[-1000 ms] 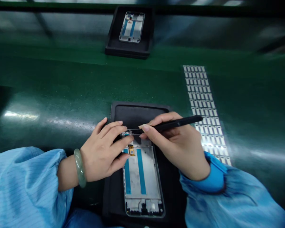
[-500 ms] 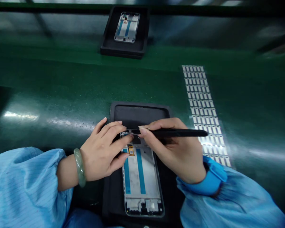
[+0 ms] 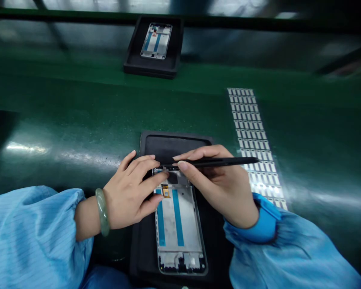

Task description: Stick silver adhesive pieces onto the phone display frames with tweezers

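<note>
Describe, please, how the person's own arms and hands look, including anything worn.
Both sleeves are loose and light blue, the left finely lined. The left hand is gloveless, with a smooth green bangle at the wrist; the right hand is gloveless, with a blue wristband.

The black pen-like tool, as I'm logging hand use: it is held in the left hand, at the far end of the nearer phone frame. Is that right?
Not quite: the head view shows the black pen-like tool held in the right hand, not the left hand. It is at the far end of the nearer phone frame.
</note>
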A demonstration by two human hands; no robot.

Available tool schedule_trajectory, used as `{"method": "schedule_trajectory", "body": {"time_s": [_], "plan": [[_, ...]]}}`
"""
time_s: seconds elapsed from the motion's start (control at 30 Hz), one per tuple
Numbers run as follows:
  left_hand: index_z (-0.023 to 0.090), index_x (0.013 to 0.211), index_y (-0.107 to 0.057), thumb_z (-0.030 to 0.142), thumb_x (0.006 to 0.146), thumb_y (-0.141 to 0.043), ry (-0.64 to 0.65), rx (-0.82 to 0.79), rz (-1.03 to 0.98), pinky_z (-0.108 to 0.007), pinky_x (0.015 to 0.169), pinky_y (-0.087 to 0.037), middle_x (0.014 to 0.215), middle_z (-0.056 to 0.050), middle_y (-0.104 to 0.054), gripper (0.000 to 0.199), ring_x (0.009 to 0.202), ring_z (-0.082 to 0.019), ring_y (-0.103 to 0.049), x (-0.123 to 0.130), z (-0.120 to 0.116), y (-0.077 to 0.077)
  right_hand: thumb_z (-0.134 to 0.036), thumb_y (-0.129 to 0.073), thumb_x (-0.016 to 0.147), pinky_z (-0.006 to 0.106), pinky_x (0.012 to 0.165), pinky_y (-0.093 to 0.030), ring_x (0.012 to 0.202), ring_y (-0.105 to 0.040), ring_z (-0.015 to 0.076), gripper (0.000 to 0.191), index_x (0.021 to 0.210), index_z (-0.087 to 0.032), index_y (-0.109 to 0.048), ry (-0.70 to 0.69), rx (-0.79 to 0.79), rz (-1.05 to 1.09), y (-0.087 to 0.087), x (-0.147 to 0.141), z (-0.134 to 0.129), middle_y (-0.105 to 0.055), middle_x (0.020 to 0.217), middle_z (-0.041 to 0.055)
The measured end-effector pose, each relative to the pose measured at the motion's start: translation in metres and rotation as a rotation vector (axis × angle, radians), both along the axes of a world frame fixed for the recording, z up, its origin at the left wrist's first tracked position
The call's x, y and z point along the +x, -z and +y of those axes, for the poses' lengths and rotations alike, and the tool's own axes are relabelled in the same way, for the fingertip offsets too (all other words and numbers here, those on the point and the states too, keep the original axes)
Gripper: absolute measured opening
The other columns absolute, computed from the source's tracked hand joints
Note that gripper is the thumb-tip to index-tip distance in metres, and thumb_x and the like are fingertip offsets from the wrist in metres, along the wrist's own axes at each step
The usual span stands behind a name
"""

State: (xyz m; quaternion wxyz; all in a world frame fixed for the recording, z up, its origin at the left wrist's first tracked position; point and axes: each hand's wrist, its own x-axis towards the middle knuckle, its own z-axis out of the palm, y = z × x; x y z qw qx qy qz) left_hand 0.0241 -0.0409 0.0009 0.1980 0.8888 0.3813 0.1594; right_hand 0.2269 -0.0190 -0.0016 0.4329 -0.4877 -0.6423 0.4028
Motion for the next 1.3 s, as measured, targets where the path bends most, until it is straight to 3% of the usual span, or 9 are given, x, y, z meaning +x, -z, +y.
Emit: {"method": "schedule_trajectory", "body": {"time_s": [0.13,1.3], "plan": [[0.015,0.122,-0.051,0.027,0.09,-0.046,-0.001,0.0,-0.001,-0.052,0.108,-0.02,0.123,-0.012,-0.047,0.034,0.125,-0.027,-0.035,-0.0001,-0.0001,0.0,-0.021,-0.065,0.079,0.035,0.071,-0.056,0.083,-0.067,0.0204,0.017,0.092,-0.025,-0.055,-0.019,0.02,-0.07,0.0015,0.0011,0.0003,-0.065,0.09,0.0025],[0.013,0.125,-0.048,0.029,0.09,-0.045,-0.009,0.035,0.025,-0.052,0.108,-0.022,0.124,-0.013,-0.047,0.039,0.125,-0.027,-0.035,0.0004,0.0,0.0026,-0.014,-0.061,0.079,0.032,0.072,-0.055,0.085,-0.066,0.0187,0.018,0.09,-0.024,-0.051,-0.057,0.187,-0.202,0.002,-0.0029,-0.0023,-0.065,0.09,0.0022]]}}
